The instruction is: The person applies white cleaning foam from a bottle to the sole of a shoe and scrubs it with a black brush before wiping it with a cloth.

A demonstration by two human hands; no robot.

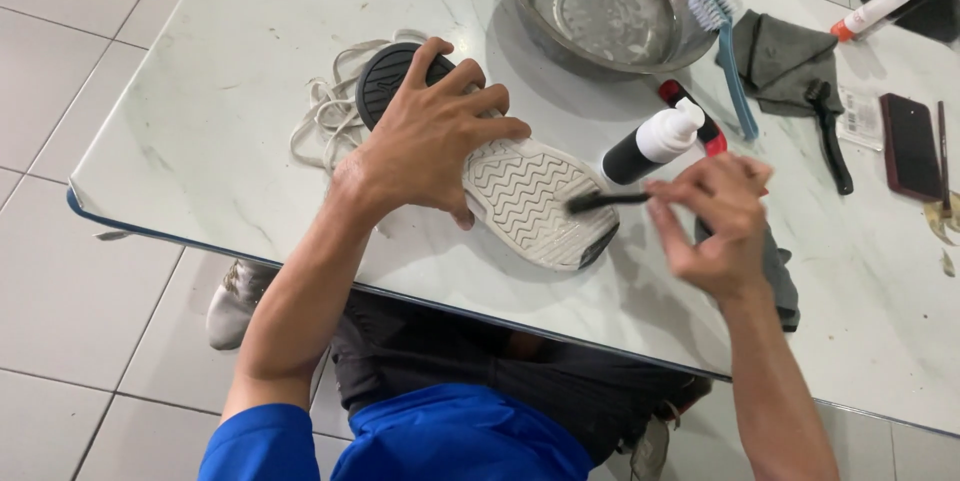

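A shoe (530, 199) lies sole up on the marble table (230, 111), its zigzag white tread facing me and its black heel to the left. My left hand (435, 136) presses down on the heel half of the sole, fingers spread. My right hand (718, 221) grips a small dark brush (605, 201) whose bristle tip touches the front part of the sole. White laces (325, 106) lie bunched behind the heel.
A steel bowl (610, 1) stands at the back. Nearby lie a black and white bottle (650, 146), a blue-handled scrub brush (722, 31), a grey cloth (785, 61), a black brush (830, 136), a dark phone (908, 146) and a white tube (872, 11).
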